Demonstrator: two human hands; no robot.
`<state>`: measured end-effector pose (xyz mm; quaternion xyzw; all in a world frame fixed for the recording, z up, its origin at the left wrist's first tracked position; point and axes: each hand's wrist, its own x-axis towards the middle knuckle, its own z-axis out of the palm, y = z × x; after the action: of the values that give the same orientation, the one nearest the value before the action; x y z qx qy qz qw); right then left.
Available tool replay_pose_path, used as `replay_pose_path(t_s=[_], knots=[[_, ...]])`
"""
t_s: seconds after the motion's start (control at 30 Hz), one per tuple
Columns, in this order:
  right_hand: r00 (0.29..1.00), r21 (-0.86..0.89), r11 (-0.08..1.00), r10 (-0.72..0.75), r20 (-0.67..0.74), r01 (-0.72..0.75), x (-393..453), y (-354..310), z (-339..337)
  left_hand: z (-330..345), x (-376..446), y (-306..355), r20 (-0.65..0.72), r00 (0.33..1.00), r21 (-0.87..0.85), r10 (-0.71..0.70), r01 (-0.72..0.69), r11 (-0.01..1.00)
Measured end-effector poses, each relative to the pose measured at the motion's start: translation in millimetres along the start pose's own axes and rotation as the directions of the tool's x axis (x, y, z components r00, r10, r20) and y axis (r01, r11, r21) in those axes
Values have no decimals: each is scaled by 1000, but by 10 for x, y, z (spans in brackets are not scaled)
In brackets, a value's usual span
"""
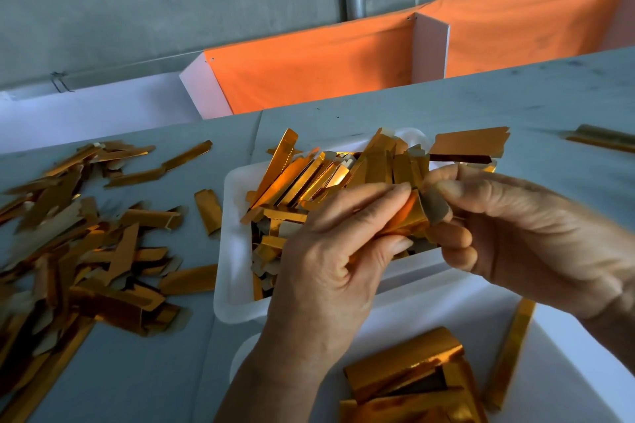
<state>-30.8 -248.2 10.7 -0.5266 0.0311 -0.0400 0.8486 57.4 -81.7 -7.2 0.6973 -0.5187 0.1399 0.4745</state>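
Note:
My left hand (pixel 330 257) and my right hand (pixel 522 233) meet above a white tray (pixel 233 216) and both pinch one small gold foil card piece (pixel 417 216) with a grey back. The left thumb and fingers curl round its gold side. On the other side, the right thumb and forefinger pinch its grey flap. The tray is heaped with several gold card strips (pixel 309 175). A longer gold strip (pixel 469 144) sticks up just behind my right fingers.
A loose pile of gold strips (pixel 86 240) covers the grey table (pixel 481 103) at left. A second white tray (pixel 567 354) near me holds folded gold pieces (pixel 405 367). One strip (pixel 604 139) lies far right. Orange cloth bins (pixel 309 69) hang behind the table.

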Motion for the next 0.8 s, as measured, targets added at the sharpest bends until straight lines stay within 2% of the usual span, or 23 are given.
replay_pose_path(t_s=[0.27,0.47,0.57,0.8], knots=[[993,-22,1000,5,-118,-7,-16,-4,99,-9,-2,-5,-12,1000,26,12,-12,1000],[977,-14,997,72,-203,-77,-35,-23,162,-4,-7,-5,-11,1000,29,14,-14,999],[968,-96,993,38,-250,-64,-40,-9,198,4,-8,-5,-7,1000,38,18,-18,999],[953,-165,985,-89,-290,42,-45,16,238,-15,5,-16,-30,999,25,12,-11,1000]])
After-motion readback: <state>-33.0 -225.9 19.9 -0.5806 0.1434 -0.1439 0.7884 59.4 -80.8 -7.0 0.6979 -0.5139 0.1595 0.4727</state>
